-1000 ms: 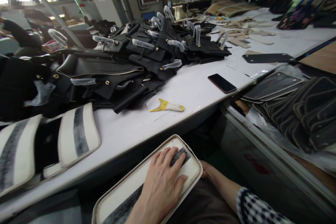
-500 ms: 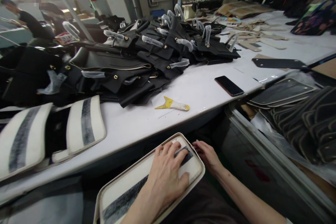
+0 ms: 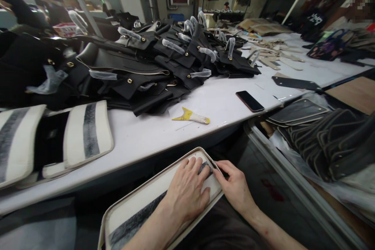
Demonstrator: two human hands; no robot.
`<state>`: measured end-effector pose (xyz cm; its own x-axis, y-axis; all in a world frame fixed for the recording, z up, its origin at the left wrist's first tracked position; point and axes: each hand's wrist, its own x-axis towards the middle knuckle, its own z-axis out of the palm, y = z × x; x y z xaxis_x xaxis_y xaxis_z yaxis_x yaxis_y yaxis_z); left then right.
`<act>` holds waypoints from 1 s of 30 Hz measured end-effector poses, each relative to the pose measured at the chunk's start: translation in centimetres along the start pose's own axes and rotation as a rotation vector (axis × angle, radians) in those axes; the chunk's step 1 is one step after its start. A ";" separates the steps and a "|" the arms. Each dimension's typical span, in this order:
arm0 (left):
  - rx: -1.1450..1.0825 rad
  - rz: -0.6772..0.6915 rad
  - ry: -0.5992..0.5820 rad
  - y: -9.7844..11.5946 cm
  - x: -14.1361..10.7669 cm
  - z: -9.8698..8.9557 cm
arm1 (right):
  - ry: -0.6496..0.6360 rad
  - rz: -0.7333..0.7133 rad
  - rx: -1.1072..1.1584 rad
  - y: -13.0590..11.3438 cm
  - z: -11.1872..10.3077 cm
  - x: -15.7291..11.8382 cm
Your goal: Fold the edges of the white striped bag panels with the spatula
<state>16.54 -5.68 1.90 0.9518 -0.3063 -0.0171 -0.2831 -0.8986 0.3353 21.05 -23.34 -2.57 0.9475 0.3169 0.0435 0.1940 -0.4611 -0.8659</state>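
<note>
A cream, rounded-corner panel (image 3: 140, 199) with a raised rim and a dark grey stripe lies tilted at the bottom centre, below the table's front edge. My left hand (image 3: 189, 187) lies on its face near the upper right end, fingers spread. At the panel's right corner my right hand (image 3: 234, 183) pinches the rim between thumb and fingers. On the white table (image 3: 140, 131) beyond lies a yellow tool (image 3: 190, 116) with a wrapped handle. Similar cream striped pieces (image 3: 88, 134) rest at the table's left.
Black bag pieces (image 3: 131, 70) with plastic-wrapped handles are heaped across the table. A phone (image 3: 250, 100) lies near its front edge. At the right, a bin (image 3: 258, 136) stands beside stacked dark panels (image 3: 325, 136). People (image 3: 49, 0) are at the far left.
My right hand has closed onto the panel's rim at the right corner; its thumb now shows over the edge. My left hand stays on the panel. The camera view has shifted slightly right.
</note>
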 end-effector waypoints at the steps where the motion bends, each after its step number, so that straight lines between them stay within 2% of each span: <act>1: -0.009 -0.001 0.003 -0.1 0.0 0.2 | 0.013 -0.009 0.001 0.0 0.1 0.0; 6: -0.049 -0.002 0.027 -0.5 0.0 0.5 | 0.089 -0.042 -0.034 -0.2 0.8 0.0; 15: -0.102 0.055 0.036 -1.1 0.6 -0.2 | 0.141 -0.102 -0.098 -0.5 1.4 0.1; 30: -0.120 0.070 0.048 -1.2 0.8 0.1 | 0.071 -0.104 -0.106 -0.8 1.0 0.1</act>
<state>17.62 -4.87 1.35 0.9356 -0.3487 0.0542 -0.3354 -0.8307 0.4443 20.70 -22.10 -2.38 0.9359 0.3094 0.1687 0.3141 -0.5153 -0.7974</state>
